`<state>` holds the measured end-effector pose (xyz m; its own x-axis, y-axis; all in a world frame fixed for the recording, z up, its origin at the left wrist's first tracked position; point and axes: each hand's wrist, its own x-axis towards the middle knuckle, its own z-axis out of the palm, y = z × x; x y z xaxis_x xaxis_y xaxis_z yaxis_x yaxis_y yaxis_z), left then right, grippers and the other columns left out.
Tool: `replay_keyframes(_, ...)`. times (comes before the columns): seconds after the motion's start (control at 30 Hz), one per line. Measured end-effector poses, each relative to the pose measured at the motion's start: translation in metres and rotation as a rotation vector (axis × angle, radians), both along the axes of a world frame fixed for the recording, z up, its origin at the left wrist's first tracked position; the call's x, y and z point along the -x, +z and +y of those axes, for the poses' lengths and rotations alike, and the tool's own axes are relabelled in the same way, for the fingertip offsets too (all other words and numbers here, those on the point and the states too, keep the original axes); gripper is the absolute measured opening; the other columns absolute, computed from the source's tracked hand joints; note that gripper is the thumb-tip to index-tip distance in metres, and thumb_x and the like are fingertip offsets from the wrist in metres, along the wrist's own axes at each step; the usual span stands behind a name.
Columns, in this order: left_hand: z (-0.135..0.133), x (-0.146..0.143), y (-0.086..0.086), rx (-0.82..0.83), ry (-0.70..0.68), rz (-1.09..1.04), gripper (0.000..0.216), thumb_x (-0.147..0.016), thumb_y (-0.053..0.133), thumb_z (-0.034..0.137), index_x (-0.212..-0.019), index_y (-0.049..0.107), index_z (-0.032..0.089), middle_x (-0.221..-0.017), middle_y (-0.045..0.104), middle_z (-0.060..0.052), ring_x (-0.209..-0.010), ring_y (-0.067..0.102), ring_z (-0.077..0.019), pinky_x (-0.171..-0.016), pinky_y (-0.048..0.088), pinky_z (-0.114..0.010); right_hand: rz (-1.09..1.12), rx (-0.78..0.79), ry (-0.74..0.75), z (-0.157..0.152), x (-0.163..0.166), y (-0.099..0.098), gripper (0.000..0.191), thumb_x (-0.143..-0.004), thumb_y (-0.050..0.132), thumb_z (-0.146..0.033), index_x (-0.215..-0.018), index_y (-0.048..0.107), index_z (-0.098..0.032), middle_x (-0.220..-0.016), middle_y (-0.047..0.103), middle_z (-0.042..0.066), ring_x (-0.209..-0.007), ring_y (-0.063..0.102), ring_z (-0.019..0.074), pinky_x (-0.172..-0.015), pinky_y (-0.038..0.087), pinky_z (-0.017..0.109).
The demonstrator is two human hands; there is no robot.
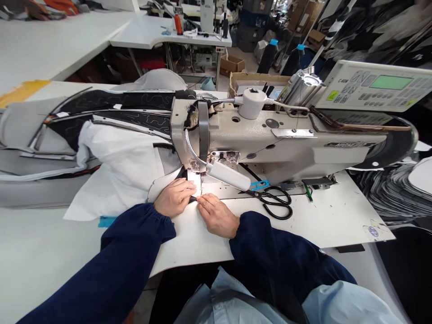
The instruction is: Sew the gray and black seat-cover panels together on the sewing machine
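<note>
My left hand rests on the fabric piece just left of the needle area, fingers curled and pressing a black edge strip against the lit plate. My right hand lies opposite it, fingers pinched together on the same strip's end. Both hands meet under the head of the grey sewing machine, beside its small work lamp. The white and grey fabric spreads away to the left. Dark blue sleeves cover both arms.
Black scissors lie on the white table right of my hands. The machine's control panel stands at the right. Stacked grey and black upholstery pieces fill the left. Another sewing table stands behind.
</note>
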<state>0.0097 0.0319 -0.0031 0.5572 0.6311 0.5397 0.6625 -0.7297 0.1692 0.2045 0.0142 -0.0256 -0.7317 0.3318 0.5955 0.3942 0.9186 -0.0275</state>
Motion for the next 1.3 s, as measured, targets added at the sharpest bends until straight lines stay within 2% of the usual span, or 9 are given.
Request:
replay_keyframes(0.2, 0.001, 0.002, -0.002, -0.029, -0.045, -0.044, 0.025, -0.078, 0.044, 0.003, -0.083, 0.064, 0.016, -0.089, 0.07, -0.004, -0.092, 0.064, -0.0148, -0.088, 0.05, -0.032, 0.022, -0.015, 0.025, 0.002, 0.001, 0.009, 0.03, -0.083, 0.033, -0.001, -0.086, 0.064, 0.0, -0.097, 0.063, 0.022, -0.094, 0.055, 0.0256, -0.088, 0.048, 0.041)
replay_keyframes(0.4, 0.007, 0.003, -0.002, -0.011, -0.045, -0.016, 0.027, -0.077, 0.044, 0.002, -0.078, 0.066, 0.017, -0.09, 0.069, -0.004, -0.093, 0.061, -0.0155, -0.089, 0.049, -0.034, -0.065, 0.005, 0.026, 0.007, 0.003, 0.009, 0.035, -0.086, 0.029, -0.002, -0.088, 0.064, -0.002, -0.096, 0.062, 0.023, -0.092, 0.055, 0.0252, -0.086, 0.048, 0.043)
replay_keyframes(0.53, 0.018, 0.003, 0.0, -0.045, -0.031, 0.014, 0.028, -0.076, 0.044, 0.002, -0.076, 0.068, 0.017, -0.088, 0.068, -0.004, -0.083, 0.058, -0.0152, -0.084, 0.051, -0.033, -0.138, -0.009, 0.017, 0.019, 0.007, 0.008, 0.036, -0.085, 0.028, -0.003, -0.086, 0.064, -0.003, -0.094, 0.063, 0.022, -0.089, 0.057, 0.0253, -0.086, 0.048, 0.042)
replay_keyframes(0.7, 0.031, 0.003, 0.0, -0.151, 0.03, 0.006, 0.027, -0.076, 0.046, 0.003, -0.074, 0.069, 0.016, -0.077, 0.066, -0.004, -0.077, 0.056, -0.0152, -0.074, 0.052, -0.026, -0.159, 0.007, -0.016, 0.033, 0.01, 0.0, 0.035, -0.085, 0.029, -0.005, -0.09, 0.064, -0.004, -0.105, 0.063, 0.024, -0.097, 0.057, 0.0268, -0.09, 0.047, 0.044)
replay_keyframes(0.9, 0.046, 0.004, -0.006, -0.221, 0.078, 0.004, 0.026, -0.074, 0.048, 0.006, -0.072, 0.071, 0.018, -0.074, 0.066, -0.004, -0.074, 0.057, -0.0163, -0.071, 0.052, -0.027, -0.145, 0.056, -0.089, 0.038, 0.011, -0.007, 0.035, -0.081, 0.031, -0.004, -0.1, 0.061, -0.003, -0.113, 0.06, 0.024, -0.107, 0.055, 0.0267, -0.094, 0.045, 0.044)
replay_keyframes(1.1, 0.058, 0.003, -0.01, -0.111, 0.168, 0.079, 0.025, -0.067, 0.049, 0.003, -0.063, 0.069, 0.019, -0.065, 0.062, -0.004, -0.071, 0.055, -0.0176, -0.069, 0.049, -0.028, -0.1, 0.059, -0.106, 0.036, 0.008, -0.002, 0.032, -0.077, 0.038, -0.005, -0.099, 0.061, -0.006, -0.113, 0.061, 0.021, -0.108, 0.055, 0.0277, -0.094, 0.044, 0.044)
replay_keyframes(1.3, 0.06, 0.004, -0.01, -0.043, 0.186, 0.114, 0.024, -0.067, 0.049, 0.004, -0.061, 0.067, 0.019, -0.069, 0.064, -0.004, -0.072, 0.056, -0.0186, -0.066, 0.049, -0.028, -0.021, 0.112, -0.104, 0.037, 0.006, 0.0, 0.03, -0.077, 0.041, -0.005, -0.101, 0.06, -0.01, -0.112, 0.063, 0.017, -0.104, 0.056, 0.0257, -0.091, 0.044, 0.044)
